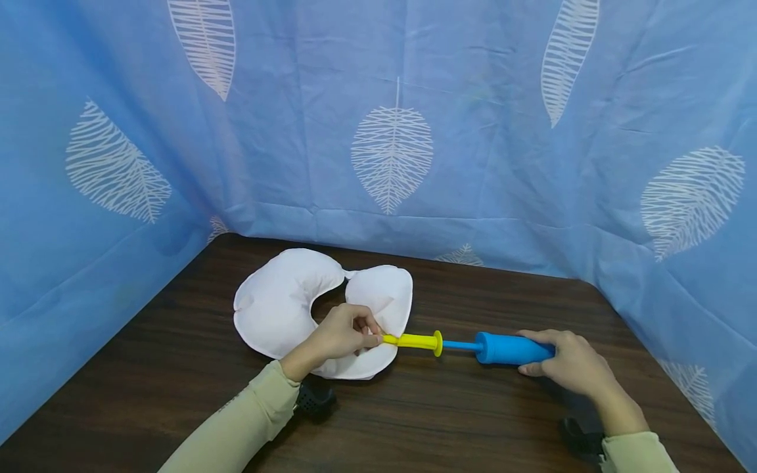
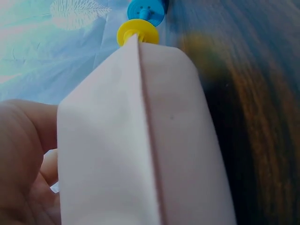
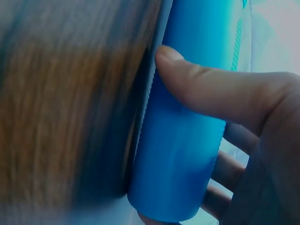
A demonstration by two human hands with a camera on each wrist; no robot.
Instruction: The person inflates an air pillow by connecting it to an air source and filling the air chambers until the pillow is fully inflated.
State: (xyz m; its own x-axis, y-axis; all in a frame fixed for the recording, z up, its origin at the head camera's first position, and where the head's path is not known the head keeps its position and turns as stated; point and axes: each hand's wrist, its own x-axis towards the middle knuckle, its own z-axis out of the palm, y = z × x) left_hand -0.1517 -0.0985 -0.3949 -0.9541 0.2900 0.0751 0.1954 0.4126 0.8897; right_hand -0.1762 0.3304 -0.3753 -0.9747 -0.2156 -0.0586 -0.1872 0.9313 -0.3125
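Note:
A white U-shaped inflatable neck pillow (image 1: 276, 302) lies on the dark wooden table. My left hand (image 1: 345, 330) pinches it at its right arm, where the narrow yellow tip of a hand air pump (image 1: 511, 349) meets it; the fingers hide the joint. In the left wrist view, the pillow (image 2: 103, 140) fills the middle, with the pump's yellow flange (image 2: 138, 32) beyond it. My right hand (image 1: 573, 364) grips the pump's blue barrel, the thumb lying across it in the right wrist view. A length of blue rod shows between barrel and yellow part.
The brown table (image 1: 443, 420) has blue curtains (image 1: 473, 164) with white leaf prints along its back and sides. Black wrist straps (image 1: 316, 401) sit below both hands, near the light sleeves (image 1: 248, 414).

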